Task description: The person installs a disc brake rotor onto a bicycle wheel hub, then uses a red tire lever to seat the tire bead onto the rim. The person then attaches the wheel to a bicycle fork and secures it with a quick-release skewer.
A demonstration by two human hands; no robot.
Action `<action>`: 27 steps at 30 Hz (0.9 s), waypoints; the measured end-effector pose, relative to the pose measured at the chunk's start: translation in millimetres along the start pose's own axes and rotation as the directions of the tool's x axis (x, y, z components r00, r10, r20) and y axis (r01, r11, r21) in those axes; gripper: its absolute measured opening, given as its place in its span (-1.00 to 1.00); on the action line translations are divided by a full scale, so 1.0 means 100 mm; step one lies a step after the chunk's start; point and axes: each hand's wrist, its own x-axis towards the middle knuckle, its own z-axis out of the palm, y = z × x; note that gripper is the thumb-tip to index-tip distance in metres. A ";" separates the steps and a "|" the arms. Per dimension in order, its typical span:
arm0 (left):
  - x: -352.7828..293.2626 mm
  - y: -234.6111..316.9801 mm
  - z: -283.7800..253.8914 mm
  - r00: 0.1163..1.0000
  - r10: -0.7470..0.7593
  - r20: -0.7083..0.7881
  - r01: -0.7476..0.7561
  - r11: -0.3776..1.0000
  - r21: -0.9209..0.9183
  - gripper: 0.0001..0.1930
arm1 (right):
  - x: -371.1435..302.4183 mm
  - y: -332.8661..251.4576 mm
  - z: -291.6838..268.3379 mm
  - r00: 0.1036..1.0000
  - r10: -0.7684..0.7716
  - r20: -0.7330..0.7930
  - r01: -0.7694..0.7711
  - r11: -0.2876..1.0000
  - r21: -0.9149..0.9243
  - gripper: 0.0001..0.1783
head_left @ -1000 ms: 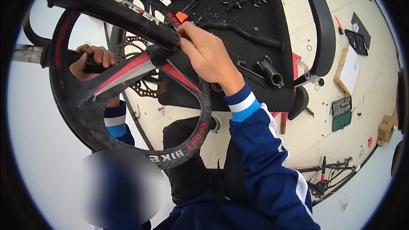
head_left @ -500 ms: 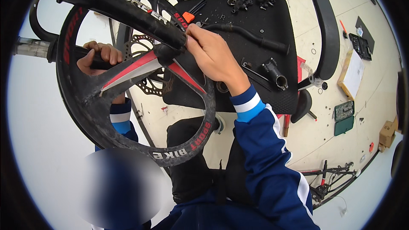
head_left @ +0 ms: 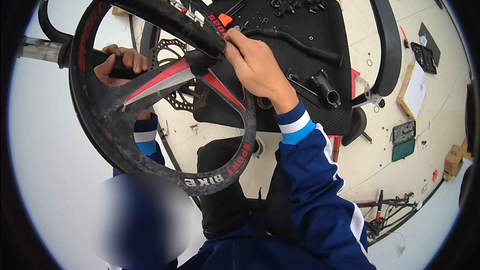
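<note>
A black spoked bicycle wheel (head_left: 107, 125) with red and white spoke patches stands between the two legs of a bicycle fork (head_left: 150, 6). A drilled brake disc (head_left: 182, 101) shows behind its spokes. My left hand (head_left: 120, 64) reaches behind the wheel, its fingers wrapped round the farther fork leg. At the hub end of the nearer leg, my right hand (head_left: 256, 65) is closed, thumb and fingers pinching the leg's tip. Its fingertips partly cover the axle area, so any small part there is hidden.
An office chair seat (head_left: 220, 105) carries a bent handlebar (head_left: 292, 42), a stem (head_left: 325, 88), several small metal parts and an orange-handled tool (head_left: 225, 20). On the floor at right are a tool case (head_left: 424, 57), a green box (head_left: 404, 140) and a bike frame (head_left: 380, 215).
The wheel, the fork and both hands appear slightly farther right in the view, as does the chair. Both hands keep their grip.
</note>
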 end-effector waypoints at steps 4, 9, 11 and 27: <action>-0.01 -0.01 -0.05 0.999 0.026 0.045 -0.026 1.000 0.000 -0.81 | 0.02 -0.07 0.05 0.994 0.104 -0.043 -0.102 0.993 0.066 -0.71; 0.00 -0.08 -0.14 0.970 0.084 0.226 -0.060 0.992 -0.113 -0.87 | 0.04 -0.14 0.04 0.977 0.209 -0.044 -0.210 0.978 0.001 -0.69; 0.03 -0.12 -0.25 0.944 0.130 0.304 -0.098 0.988 -0.119 -0.86 | 0.01 -0.12 0.01 0.982 0.180 -0.050 -0.180 0.984 0.010 -0.71; 0.16 -0.10 -0.43 0.933 0.082 0.350 -0.042 0.992 -0.120 -0.85 | 0.04 -0.03 0.03 0.998 0.064 -0.015 -0.062 0.996 0.063 -0.71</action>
